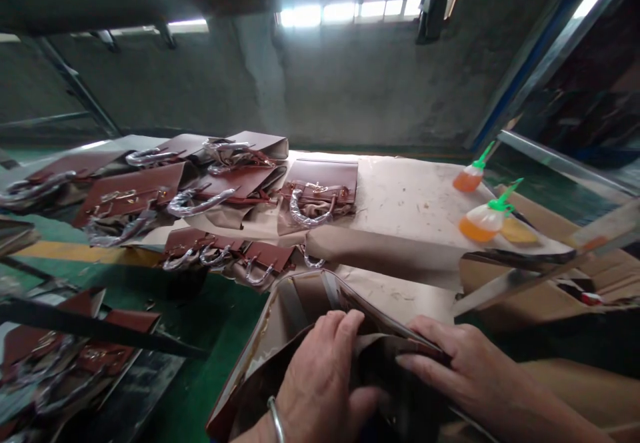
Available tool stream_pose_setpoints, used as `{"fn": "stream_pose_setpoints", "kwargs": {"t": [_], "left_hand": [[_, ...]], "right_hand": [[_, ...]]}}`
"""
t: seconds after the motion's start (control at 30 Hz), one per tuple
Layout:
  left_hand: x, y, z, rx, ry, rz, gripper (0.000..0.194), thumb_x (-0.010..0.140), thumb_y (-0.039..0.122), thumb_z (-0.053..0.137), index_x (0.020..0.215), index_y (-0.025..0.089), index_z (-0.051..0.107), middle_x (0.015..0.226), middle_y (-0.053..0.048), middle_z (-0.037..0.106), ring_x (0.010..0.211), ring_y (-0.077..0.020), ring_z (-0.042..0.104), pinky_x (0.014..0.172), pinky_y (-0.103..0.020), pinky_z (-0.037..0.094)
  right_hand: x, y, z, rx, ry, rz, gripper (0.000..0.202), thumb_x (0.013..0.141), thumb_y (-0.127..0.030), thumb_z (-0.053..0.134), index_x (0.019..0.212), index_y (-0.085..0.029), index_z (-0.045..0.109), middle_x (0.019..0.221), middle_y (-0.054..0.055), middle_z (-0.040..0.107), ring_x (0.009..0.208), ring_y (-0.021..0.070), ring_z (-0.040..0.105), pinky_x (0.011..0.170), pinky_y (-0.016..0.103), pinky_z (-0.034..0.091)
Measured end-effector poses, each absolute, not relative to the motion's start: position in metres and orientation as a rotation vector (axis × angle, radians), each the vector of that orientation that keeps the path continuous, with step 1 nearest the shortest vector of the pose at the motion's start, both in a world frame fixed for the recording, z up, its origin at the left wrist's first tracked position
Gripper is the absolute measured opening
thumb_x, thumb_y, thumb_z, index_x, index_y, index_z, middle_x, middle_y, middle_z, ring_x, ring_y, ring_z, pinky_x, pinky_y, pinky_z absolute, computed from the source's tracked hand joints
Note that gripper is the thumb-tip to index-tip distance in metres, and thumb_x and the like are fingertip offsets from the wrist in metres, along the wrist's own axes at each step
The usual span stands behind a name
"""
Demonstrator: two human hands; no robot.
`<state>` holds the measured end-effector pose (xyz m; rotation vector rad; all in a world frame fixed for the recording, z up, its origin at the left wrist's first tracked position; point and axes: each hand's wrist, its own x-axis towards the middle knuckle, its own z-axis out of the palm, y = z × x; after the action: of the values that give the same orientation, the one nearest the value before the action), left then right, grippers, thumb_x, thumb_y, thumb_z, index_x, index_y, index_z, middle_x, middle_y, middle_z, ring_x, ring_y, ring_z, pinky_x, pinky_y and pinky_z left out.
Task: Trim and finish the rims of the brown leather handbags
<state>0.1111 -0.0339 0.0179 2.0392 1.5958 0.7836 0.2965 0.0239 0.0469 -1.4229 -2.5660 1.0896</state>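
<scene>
A brown handbag body (pixel 245 356) with a raised rim stands tilted in front of me, its mouth facing up. Yellowish glue-like marks run along its inner left edge. Dark lining (pixel 380 356) lies inside the mouth. My left hand (pixel 325 369), with a metal bangle at the wrist, reaches over the lining; its thumb is spread from the fingers and blurred, and the fingertips are partly hidden. At the right edge, my right hand (pixel 450 356) pinches the rim and lining between thumb and fingers. The bag's lower part is out of frame.
Several brown handbags (pixel 320 183) with plastic-wrapped handles lie on a paper-covered table (pixel 400 196). Two bottles with green nozzles hold orange liquid (pixel 480 229), beside a yellow pad (pixel 520 231). More bags (pixel 110 356) sit on a lower-left rack. Cardboard boxes (pixel 500 283) stand right.
</scene>
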Motion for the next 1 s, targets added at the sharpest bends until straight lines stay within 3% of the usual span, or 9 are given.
{"fn": "stream_pose_setpoints", "kwargs": {"t": [0.1,0.17,0.37,0.6,0.77,1.0], "left_hand": [[0.112,-0.028,0.014,2.066,1.708,0.677,0.019,0.068,0.006,0.042,0.082,0.015,0.051,0.089,-0.008,0.051,0.084,-0.0201,0.047,0.075,-0.037,0.044],[0.111,-0.025,0.013,2.051,1.694,0.657,0.018,0.069,0.003,0.038,0.07,0.015,0.051,0.083,-0.006,0.052,0.079,-0.0184,0.047,0.072,-0.034,0.043],[0.105,-0.022,0.012,1.824,1.629,0.743,0.012,0.077,0.015,0.046,0.073,0.019,0.056,0.07,0.001,0.058,0.07,-0.0124,0.05,0.07,-0.024,0.039],[0.097,-0.018,0.016,1.718,1.574,0.697,0.018,0.082,0.022,0.039,0.072,0.02,0.054,0.064,0.004,0.054,0.061,-0.0088,0.049,0.056,-0.018,0.036],[0.097,-0.01,0.022,2.002,1.69,0.443,0.017,0.082,0.021,0.038,0.075,0.019,0.054,0.071,-0.001,0.06,0.067,-0.0142,0.054,0.061,-0.024,0.04],[0.097,0.002,0.015,2.179,1.692,0.492,0.017,0.084,0.022,0.035,0.081,0.018,0.051,0.069,-0.002,0.06,0.065,-0.015,0.055,0.061,-0.024,0.043]], "right_hand": [[0.299,0.024,0.044,-1.408,-2.587,1.065,0.02,0.078,-0.036,0.042,0.069,-0.019,0.049,0.063,0.0,0.058,0.059,0.0145,0.053,0.053,0.024,0.037],[0.303,0.025,0.041,-1.39,-2.596,1.076,0.021,0.078,-0.036,0.04,0.07,-0.02,0.05,0.064,0.001,0.059,0.059,0.0154,0.054,0.054,0.024,0.039],[0.313,0.034,0.024,-1.169,-2.466,1.285,0.038,0.078,-0.043,0.04,0.106,-0.023,0.054,0.101,0.009,0.06,0.09,0.0248,0.056,0.077,0.031,0.045],[0.296,0.027,0.037,-1.053,-2.457,1.472,0.033,0.081,-0.038,0.04,0.1,-0.018,0.059,0.091,0.007,0.061,0.084,0.0202,0.055,0.076,0.027,0.045],[0.297,0.019,0.032,-1.127,-2.226,1.663,0.036,0.083,-0.038,0.039,0.107,-0.017,0.056,0.08,0.004,0.061,0.076,0.0178,0.055,0.072,0.026,0.046],[0.302,0.028,0.027,-1.209,-2.079,1.72,0.035,0.083,-0.037,0.042,0.113,-0.019,0.051,0.094,0.003,0.06,0.085,0.0178,0.055,0.075,0.026,0.044]]}}
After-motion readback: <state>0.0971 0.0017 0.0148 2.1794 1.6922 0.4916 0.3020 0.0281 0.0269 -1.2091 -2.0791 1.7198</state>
